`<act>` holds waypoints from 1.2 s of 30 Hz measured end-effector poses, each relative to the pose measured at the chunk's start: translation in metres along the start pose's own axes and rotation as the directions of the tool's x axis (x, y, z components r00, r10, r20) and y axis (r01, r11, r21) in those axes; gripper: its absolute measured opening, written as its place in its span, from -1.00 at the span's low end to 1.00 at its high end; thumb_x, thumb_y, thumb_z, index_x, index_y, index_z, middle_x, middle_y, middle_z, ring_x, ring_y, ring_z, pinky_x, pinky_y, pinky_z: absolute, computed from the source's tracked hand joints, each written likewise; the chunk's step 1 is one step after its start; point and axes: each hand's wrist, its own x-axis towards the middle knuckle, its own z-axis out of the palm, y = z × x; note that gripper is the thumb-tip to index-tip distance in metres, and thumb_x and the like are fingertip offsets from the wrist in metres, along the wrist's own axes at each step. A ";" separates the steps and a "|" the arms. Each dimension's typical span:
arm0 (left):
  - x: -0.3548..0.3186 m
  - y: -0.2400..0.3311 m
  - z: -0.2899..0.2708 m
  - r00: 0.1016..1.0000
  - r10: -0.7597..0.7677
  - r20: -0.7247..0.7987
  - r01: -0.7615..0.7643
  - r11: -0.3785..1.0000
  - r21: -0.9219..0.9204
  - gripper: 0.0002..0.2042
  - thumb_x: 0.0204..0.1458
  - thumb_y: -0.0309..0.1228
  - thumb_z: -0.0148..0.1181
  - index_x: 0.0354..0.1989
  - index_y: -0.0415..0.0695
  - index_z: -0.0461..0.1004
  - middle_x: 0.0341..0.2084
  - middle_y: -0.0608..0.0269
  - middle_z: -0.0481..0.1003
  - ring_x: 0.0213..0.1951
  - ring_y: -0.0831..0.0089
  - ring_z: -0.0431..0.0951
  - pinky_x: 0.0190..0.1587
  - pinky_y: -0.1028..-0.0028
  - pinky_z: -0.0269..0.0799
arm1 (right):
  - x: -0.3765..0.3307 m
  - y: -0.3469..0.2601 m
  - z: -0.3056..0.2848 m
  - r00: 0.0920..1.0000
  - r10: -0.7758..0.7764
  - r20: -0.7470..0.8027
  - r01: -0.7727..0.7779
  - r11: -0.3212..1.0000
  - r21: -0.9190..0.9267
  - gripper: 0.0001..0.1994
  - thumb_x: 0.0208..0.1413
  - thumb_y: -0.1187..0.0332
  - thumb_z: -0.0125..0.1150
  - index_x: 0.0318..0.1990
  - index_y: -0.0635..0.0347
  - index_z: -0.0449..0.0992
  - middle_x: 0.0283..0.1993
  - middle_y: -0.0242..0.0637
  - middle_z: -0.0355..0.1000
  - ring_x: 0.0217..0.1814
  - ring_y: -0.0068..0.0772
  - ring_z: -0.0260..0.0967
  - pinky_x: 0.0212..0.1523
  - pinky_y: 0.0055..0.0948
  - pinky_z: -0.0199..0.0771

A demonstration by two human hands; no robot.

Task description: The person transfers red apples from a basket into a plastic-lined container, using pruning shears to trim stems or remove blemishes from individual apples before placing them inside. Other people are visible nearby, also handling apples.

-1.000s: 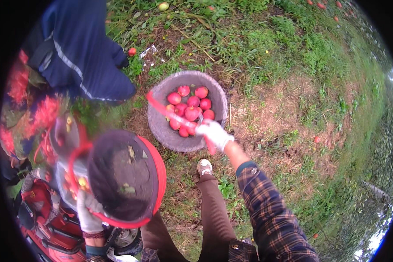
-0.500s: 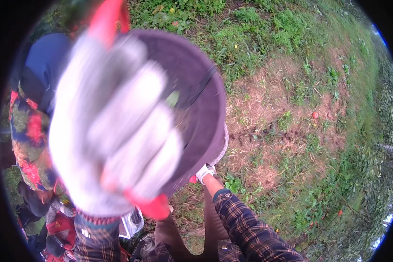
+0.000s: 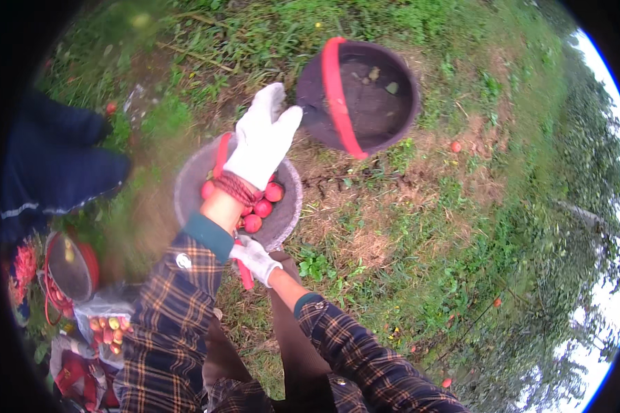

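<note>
Head view. Your left hand [image 3: 262, 141] wears a white work glove with a red knit cuff and is raised over the grey bucket [image 3: 186, 189]. Its fingers [image 3: 272, 103] are stretched out flat and together and hold nothing; their tips lie just beside the rim of the dark basket [image 3: 358, 96], and whether they touch it cannot be told.

The dark basket, one in number, sits tilted at the far centre against the grass [image 3: 420, 227], its mouth turned toward you, with a red handle [image 3: 337, 96] arching across the opening. A few bits of leaf litter lie inside.

Your right hand [image 3: 255, 260], also in a white glove, is at the near edge of the grey bucket. Its fingers are closed round a red handle strap [image 3: 244, 272] of that bucket. About five red apples [image 3: 262, 206] show in the bucket; your left wrist hides the rest.

Loose red apples on the ground: one at the right of the dark basket [image 3: 455, 146], one at the far left [image 3: 110, 108], two near the right foreground [image 3: 497, 301].

At the left, a person in dark blue clothing [image 3: 55, 165] crouches. Near left stand one red-rimmed bucket [image 3: 72, 268] and one clear bag of apples [image 3: 107, 327].
</note>
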 end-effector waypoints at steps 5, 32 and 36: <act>-0.065 -0.039 -0.066 0.764 -0.626 -0.157 0.645 0.735 0.209 -0.53 -0.05 -0.28 0.14 -0.01 -0.32 0.31 -0.32 -0.01 0.52 -0.33 0.19 0.57 -0.32 0.36 0.50 | -0.006 0.001 -0.015 0.999 0.017 0.029 -0.021 0.989 0.147 -0.74 -0.02 0.28 0.18 -0.22 0.19 0.34 -0.48 -0.38 0.37 -0.54 -0.53 0.32 -0.53 -0.53 0.36; -0.414 -0.179 -0.369 0.715 -0.638 -0.285 -0.126 0.284 -0.951 -0.63 0.04 -0.39 0.12 0.00 -0.27 0.27 -0.24 0.07 0.46 -0.18 0.28 0.50 -0.08 0.30 0.43 | -0.024 0.085 0.206 0.971 0.083 0.226 -0.062 0.993 -0.100 -0.44 -0.01 0.27 0.15 0.15 0.28 0.19 0.01 -0.15 0.33 -0.13 -0.33 0.38 -0.09 -0.35 0.39; -0.481 -0.250 -0.370 0.437 -0.832 -0.341 0.105 0.424 -0.900 -0.55 0.06 -0.24 0.12 0.05 -0.29 0.31 -0.11 0.10 0.45 -0.03 0.27 0.43 0.06 0.29 0.32 | -0.092 0.130 0.216 0.828 0.367 0.425 -0.416 0.909 0.026 -0.32 -0.09 0.16 0.26 0.16 0.31 0.17 0.06 -0.07 0.29 -0.04 -0.21 0.35 0.03 -0.24 0.31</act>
